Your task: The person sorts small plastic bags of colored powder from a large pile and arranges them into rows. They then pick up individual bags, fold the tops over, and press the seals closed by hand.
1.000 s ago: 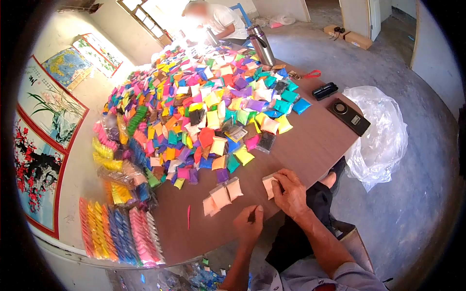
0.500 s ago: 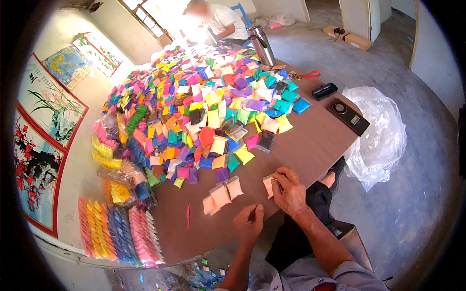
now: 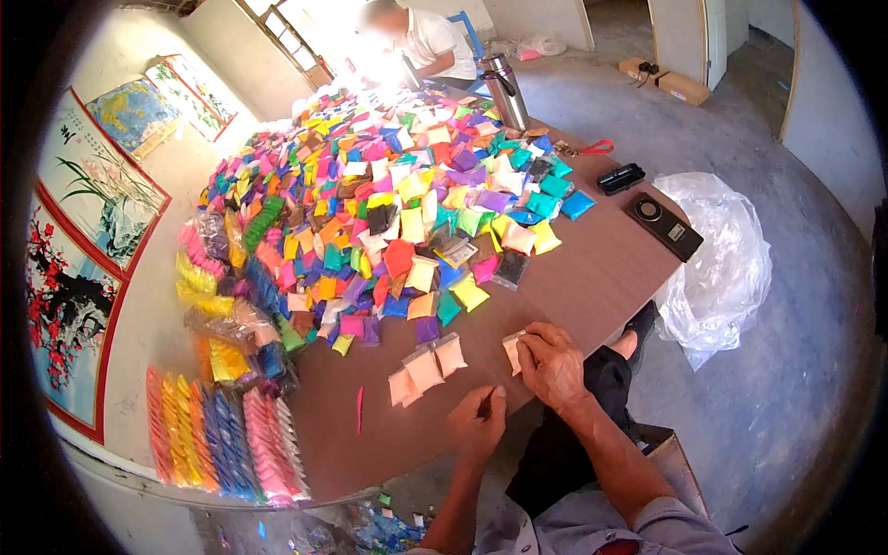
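My right hand point(image 3: 552, 365) is closed, its thumb and fingers pinching a small peach-coloured packet point(image 3: 511, 351) at the table's near edge. To its left, my left hand point(image 3: 476, 419) has its fingers curled with thumb against forefinger; anything inside them is hidden. Just beyond the left hand, several flat peach packets point(image 3: 424, 370) in clear film lie partly overlapping on the brown table point(image 3: 347, 462). A thin pink stick-like tool point(image 3: 360, 411) rests farther left, apart from both hands.
A big heap of colourful packets point(image 3: 370, 213) covers the table's far part. Bagged rows of packets point(image 3: 222, 439) line the left edge. A steel flask point(image 3: 504, 92), black case point(image 3: 620, 178) and black device point(image 3: 663, 227) stand right. Another person point(image 3: 435, 46) sits opposite. A plastic bag point(image 3: 717, 268) lies beside the table.
The view has shifted slightly, so the table appears a little lower. Both hands keep nearly the same pose, and the packets on the table have not visibly moved.
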Available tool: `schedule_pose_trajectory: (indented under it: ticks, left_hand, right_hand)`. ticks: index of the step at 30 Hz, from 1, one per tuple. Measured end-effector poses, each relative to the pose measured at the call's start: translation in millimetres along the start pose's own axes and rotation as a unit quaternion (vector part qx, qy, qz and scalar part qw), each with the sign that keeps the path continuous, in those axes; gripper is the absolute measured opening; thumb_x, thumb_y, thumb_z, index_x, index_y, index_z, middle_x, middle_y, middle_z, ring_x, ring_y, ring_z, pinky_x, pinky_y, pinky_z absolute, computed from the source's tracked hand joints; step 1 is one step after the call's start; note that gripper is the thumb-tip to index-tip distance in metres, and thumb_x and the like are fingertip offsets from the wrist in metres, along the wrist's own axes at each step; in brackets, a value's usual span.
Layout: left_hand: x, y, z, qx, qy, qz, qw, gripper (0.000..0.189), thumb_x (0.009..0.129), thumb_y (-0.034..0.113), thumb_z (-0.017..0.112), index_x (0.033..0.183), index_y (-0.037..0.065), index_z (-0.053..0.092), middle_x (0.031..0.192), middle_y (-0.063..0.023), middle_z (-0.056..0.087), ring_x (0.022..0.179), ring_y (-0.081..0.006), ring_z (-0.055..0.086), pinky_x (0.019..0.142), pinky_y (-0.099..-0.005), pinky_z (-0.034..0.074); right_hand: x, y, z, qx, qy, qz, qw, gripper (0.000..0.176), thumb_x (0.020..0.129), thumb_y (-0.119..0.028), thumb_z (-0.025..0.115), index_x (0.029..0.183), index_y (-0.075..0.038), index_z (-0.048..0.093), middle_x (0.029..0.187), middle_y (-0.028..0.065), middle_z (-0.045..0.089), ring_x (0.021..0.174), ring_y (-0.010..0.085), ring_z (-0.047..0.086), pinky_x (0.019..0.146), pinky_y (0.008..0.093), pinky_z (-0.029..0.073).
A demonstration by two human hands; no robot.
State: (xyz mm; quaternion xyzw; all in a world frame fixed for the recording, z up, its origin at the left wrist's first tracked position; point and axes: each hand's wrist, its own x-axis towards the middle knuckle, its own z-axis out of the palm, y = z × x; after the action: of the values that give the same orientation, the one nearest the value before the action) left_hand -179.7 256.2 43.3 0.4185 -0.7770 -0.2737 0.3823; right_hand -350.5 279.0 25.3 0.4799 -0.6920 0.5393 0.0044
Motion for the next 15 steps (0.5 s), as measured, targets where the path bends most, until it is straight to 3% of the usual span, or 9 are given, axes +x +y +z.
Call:
schedule_pose_trajectory:
  ticks: [8,15]
  left_hand:
    - [-1.1,0.0,0.2,-0.017,0.006,-0.019,1.000,0.016,0.092,0.017,0.075,0.096,0.002,0.074,0.082,-0.0105,0.073,0.070,-0.0170,0.069,0.067,-0.0295,0.055]
    - [-0.1,-1.3,-1.2,-0.036,0.005,0.000,0.999,0.015,0.092,0.017,0.075,0.097,0.003,0.074,0.083,-0.0109,0.073,0.071,-0.0185,0.070,0.068,-0.0303,0.056]
  right_hand:
    - [0.8,-5.3,-4.1,-0.017,-0.005,-0.014,1.000,0.017,0.087,-0.013,0.074,0.101,-0.002,0.075,0.116,0.0142,0.070,0.107,0.0345,0.067,0.092,0.0418,0.056]
    - [-4.3,-15.3,-10.8,-0.063,-0.043,-0.089,0.993,0.028,0.086,-0.024,0.077,0.108,-0.006,0.074,0.122,0.0125,0.068,0.117,0.0344,0.063,0.092,0.0451,0.054]
